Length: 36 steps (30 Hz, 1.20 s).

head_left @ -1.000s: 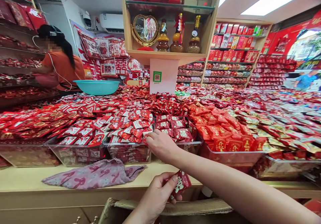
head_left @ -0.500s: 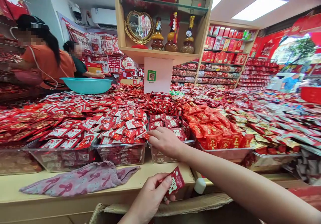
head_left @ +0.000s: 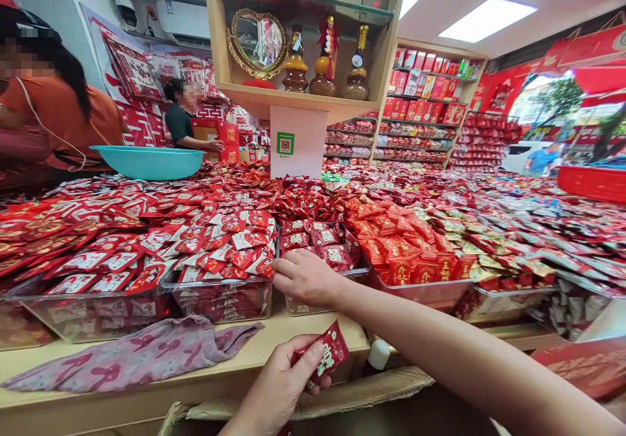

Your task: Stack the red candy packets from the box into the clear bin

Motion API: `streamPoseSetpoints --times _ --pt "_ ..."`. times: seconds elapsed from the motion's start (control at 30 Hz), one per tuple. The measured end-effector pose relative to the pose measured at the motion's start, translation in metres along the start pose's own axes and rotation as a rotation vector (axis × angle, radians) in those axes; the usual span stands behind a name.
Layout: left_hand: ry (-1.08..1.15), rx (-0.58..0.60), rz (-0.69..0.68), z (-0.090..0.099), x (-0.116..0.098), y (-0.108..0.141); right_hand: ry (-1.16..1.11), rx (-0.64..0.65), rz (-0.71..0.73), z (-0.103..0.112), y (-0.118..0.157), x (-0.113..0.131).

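My left hand (head_left: 288, 374) is closed on a dark red candy packet (head_left: 330, 352) with white print, held above the edge of an open cardboard box (head_left: 381, 390). Farther forward, my right hand (head_left: 306, 279) hangs over the front of a clear plastic bin (head_left: 313, 307). In that bin lie neat rows of similar dark red packets (head_left: 332, 257). The right fingers are curled together, and whatever is between them is hidden. Close to those fingertips is the neighbouring bin (head_left: 220, 299), heaped with red and white packets (head_left: 229, 253).
A purple patterned cloth (head_left: 141, 354) lies on the counter's front edge. A white cap (head_left: 379, 354) shows beside the box. Orange-red packets (head_left: 415, 253) fill the bin on the right. Behind are a turquoise basin (head_left: 147, 163), a display shelf (head_left: 303, 97) and two people.
The whole scene has shifted left as my view turned rightward. Both hands keep nearly the same pose, the left still gripping its packet. Red boxes now show beside the person at the back.
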<state>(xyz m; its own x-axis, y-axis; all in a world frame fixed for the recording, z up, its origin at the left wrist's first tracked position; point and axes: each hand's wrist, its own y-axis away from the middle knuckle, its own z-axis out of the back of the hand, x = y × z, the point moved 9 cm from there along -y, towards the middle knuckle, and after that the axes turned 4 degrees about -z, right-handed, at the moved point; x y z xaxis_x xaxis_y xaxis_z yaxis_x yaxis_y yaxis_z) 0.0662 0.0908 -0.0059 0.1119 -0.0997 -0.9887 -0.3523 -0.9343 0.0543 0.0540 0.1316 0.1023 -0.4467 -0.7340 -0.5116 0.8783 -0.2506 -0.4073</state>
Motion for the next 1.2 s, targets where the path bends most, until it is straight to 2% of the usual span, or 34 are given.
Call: streamPoseSetpoints --times 0.23,0.43,0.53,0.6,0.67,0.7,0.73,0.8,0.87,0.93,1.07,1.2 --pt "0.031 -0.026 0.01 0.003 0.001 0.0 -0.013 0.041 -0.048 -0.006 -0.009 0.001" --pt "0.038 -0.214 -0.028 0.016 -0.003 0.003 -0.042 0.144 -0.124 -0.006 -0.01 -0.006" --pt "-0.177 -0.31 -0.096 0.039 -0.014 0.005 -0.059 0.155 -0.127 -0.004 -0.011 -0.006" --pt "-0.451 -0.498 -0.284 0.066 -0.043 0.015 -0.059 0.156 -0.139 -0.003 -0.011 -0.005" --pt "-0.724 -0.821 -0.557 0.091 -0.082 0.039 -0.065 0.152 -0.161 -0.003 -0.012 -0.005" --pt "-0.863 -0.932 -0.644 0.096 -0.096 0.049 -0.07 0.144 -0.184 -0.002 -0.013 -0.005" --pt "-0.954 -0.978 -0.662 0.1 -0.103 0.051 -0.077 0.133 -0.208 -0.002 -0.014 -0.005" --pt "-1.057 -0.977 -0.586 0.109 -0.106 0.045 -0.097 0.116 -0.251 -0.002 -0.016 -0.006" --pt "-1.08 -0.928 -0.489 0.116 -0.099 0.034 -0.114 0.113 -0.285 -0.004 -0.018 -0.008" --pt "-1.077 -0.891 -0.45 0.119 -0.093 0.027 -0.131 0.132 -0.285 -0.009 -0.02 -0.007" --pt "-1.082 -0.859 -0.454 0.122 -0.087 0.019 -0.149 0.167 -0.256 -0.017 -0.022 -0.006" --pt "-1.099 -0.837 -0.503 0.121 -0.087 0.017 -0.154 0.141 -0.258 -0.018 -0.024 -0.006"
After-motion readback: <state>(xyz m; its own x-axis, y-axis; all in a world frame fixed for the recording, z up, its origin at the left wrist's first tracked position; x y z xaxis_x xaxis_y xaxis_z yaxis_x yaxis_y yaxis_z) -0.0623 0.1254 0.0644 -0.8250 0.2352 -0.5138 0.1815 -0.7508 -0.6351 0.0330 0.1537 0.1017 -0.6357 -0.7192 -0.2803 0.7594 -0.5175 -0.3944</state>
